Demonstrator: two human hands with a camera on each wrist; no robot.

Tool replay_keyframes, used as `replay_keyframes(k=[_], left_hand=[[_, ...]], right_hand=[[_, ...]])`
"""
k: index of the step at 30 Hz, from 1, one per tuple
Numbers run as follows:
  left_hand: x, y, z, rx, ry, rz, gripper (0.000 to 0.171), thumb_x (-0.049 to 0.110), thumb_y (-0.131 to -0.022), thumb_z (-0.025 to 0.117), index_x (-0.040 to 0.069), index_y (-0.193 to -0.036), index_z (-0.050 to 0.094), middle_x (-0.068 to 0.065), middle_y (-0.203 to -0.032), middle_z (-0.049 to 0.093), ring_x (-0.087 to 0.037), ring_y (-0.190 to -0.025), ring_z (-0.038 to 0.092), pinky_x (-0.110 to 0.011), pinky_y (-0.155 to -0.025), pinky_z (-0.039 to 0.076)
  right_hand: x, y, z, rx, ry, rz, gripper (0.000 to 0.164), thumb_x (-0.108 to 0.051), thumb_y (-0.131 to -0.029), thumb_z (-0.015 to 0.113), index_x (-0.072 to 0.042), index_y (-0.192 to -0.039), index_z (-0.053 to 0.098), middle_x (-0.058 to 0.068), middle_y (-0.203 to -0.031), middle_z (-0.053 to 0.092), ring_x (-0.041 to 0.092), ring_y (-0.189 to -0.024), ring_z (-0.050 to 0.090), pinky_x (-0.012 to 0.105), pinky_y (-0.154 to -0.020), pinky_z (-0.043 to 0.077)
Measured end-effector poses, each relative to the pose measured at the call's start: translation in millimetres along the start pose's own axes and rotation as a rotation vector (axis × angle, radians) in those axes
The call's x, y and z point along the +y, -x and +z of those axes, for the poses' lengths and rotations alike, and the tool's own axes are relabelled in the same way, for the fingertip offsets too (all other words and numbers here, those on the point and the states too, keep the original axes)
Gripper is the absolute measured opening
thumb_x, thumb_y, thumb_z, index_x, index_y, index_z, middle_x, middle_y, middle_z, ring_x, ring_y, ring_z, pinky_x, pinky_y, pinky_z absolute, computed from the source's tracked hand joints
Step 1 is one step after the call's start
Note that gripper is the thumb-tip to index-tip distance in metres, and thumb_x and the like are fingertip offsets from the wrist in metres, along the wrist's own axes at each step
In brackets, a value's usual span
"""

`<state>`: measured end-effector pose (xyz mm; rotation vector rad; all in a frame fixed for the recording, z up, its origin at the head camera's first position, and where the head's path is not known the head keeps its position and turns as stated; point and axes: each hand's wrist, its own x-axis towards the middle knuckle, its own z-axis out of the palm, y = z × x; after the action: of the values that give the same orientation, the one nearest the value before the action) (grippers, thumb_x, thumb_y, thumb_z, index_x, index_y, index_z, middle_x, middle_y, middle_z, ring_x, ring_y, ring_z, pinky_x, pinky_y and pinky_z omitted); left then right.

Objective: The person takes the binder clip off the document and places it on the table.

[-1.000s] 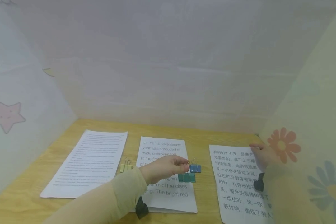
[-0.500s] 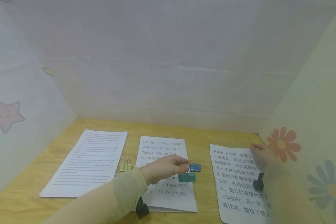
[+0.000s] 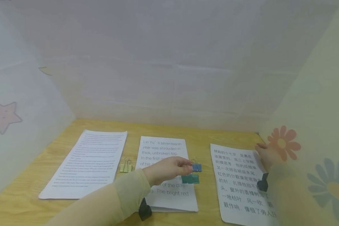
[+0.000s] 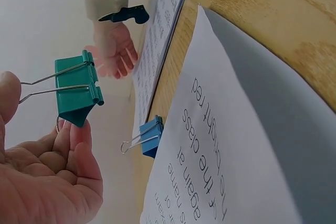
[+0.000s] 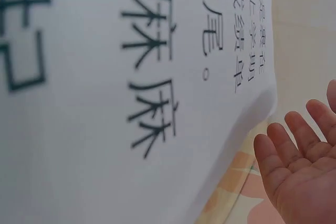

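My left hand [image 3: 166,171] hovers over the middle stack of printed sheets [image 3: 173,201]. It pinches a green binder clip [image 4: 75,92] by its wire handles, thumb on one side and curled fingers on the other. The clip hangs above the stack's right edge, its jaws biting on nothing. My right hand [image 5: 304,166] lies beside the far right corner of the right paper stack [image 3: 234,182], fingers loosely extended and nothing held. Between these stacks sits a blue binder clip [image 3: 197,167] on the table, partly behind the green one in the head view.
A yellow binder clip [image 3: 126,168] stands between the left paper stack [image 3: 87,163] and the middle one. The wooden table [image 3: 107,125] ends against pale cloth walls [image 3: 169,78] at the back and both sides. One corner of the middle stack's top sheet [image 4: 210,30] lifts up.
My right hand has drawn slightly off the right stack's edge, uncovering more of its print. The left hand has drifted a little to the right with the green binder clip.
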<state>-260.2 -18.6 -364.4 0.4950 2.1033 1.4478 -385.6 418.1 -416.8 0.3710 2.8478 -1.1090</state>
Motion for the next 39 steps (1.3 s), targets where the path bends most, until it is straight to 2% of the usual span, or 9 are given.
replay_keyframes(k=[4,8,14,19,22,25,28,31,39], left_hand=[[3.6,-3.4,3.8,-0.010,-0.013,-0.008,0.046,0.051,-0.076,0.054,0.030,-0.117,0.049,0.015,-0.111,0.049,-0.016,-0.109,0.043,-0.047,-0.085,0.035],[9.0,-12.4,10.4,0.007,-0.042,-0.044,0.048,0.056,-0.073,0.055,0.035,-0.115,0.049,0.015,-0.116,0.047,-0.020,-0.111,0.041,-0.054,-0.081,0.035],[11.4,-32.8,27.5,0.050,-0.111,-0.019,0.052,0.049,-0.072,0.061,0.027,-0.118,0.050,0.011,-0.106,0.053,-0.013,-0.097,0.050,-0.037,-0.080,0.041],[12.1,-46.6,38.7,0.047,-0.164,-0.013,0.050,0.045,-0.073,0.062,0.026,-0.117,0.051,0.008,-0.104,0.052,-0.012,-0.094,0.048,-0.037,-0.078,0.042],[8.2,-53.2,43.8,0.046,-0.220,-0.017,0.053,0.048,-0.072,0.061,0.026,-0.118,0.050,0.008,-0.102,0.051,-0.011,-0.092,0.048,-0.034,-0.076,0.042],[2.0,-56.5,47.0,0.053,-0.284,-0.053,0.057,0.054,-0.070,0.058,0.026,-0.119,0.049,0.010,-0.100,0.053,-0.011,-0.092,0.049,-0.034,-0.077,0.042],[-3.5,-57.4,48.8,0.060,-0.322,-0.102,0.060,0.059,-0.068,0.055,0.026,-0.118,0.050,0.011,-0.102,0.054,-0.013,-0.098,0.049,-0.038,-0.081,0.040],[-7.3,-57.9,49.4,0.066,-0.329,-0.129,0.060,0.059,-0.068,0.055,0.025,-0.117,0.052,0.010,-0.108,0.054,-0.016,-0.103,0.048,-0.041,-0.084,0.038],[-12.1,-59.8,47.0,0.079,-0.349,-0.148,0.056,0.057,-0.075,0.051,0.022,-0.118,0.051,0.009,-0.113,0.052,-0.016,-0.105,0.046,-0.040,-0.086,0.036]], right_hand=[[-4.5,5.6,-2.7,-0.042,0.036,-0.026,0.075,-0.063,-0.081,0.029,-0.012,-0.136,0.021,0.020,-0.139,0.009,0.046,-0.120,0.003,0.062,-0.088,0.009],[-10.4,8.5,-6.6,-0.093,-0.012,-0.003,0.080,-0.066,-0.078,0.030,-0.014,-0.137,0.017,0.018,-0.140,0.007,0.045,-0.121,0.002,0.062,-0.087,0.010],[-8.4,6.9,-4.9,-0.094,-0.045,0.020,0.081,-0.065,-0.078,0.032,-0.013,-0.137,0.015,0.020,-0.138,0.013,0.044,-0.120,0.012,0.062,-0.086,0.015],[-5.4,4.7,1.4,-0.040,-0.013,0.020,0.079,-0.064,-0.079,0.030,-0.011,-0.137,0.018,0.023,-0.133,0.023,0.043,-0.116,0.021,0.061,-0.084,0.019],[-5.5,4.6,5.3,-0.032,-0.050,0.052,0.078,-0.063,-0.080,0.030,-0.012,-0.137,0.017,0.022,-0.134,0.022,0.043,-0.117,0.021,0.060,-0.084,0.023],[-6.4,4.7,7.2,-0.040,-0.078,0.046,0.076,-0.061,-0.081,0.031,-0.011,-0.137,0.016,0.022,-0.134,0.024,0.043,-0.116,0.025,0.056,-0.083,0.029],[-9.3,6.6,6.9,-0.041,-0.052,-0.015,0.074,-0.058,-0.084,0.029,-0.008,-0.136,0.017,0.025,-0.131,0.027,0.043,-0.113,0.030,0.053,-0.082,0.032],[-14.9,10.8,6.0,-0.019,-0.053,-0.061,0.072,-0.055,-0.085,0.029,-0.004,-0.135,0.020,0.027,-0.129,0.028,0.044,-0.111,0.031,0.054,-0.083,0.031],[-34.1,24.1,6.3,-0.038,-0.098,-0.046,0.075,-0.058,-0.084,0.028,-0.006,-0.136,0.017,0.026,-0.134,0.017,0.047,-0.116,0.020,0.057,-0.089,0.021]])
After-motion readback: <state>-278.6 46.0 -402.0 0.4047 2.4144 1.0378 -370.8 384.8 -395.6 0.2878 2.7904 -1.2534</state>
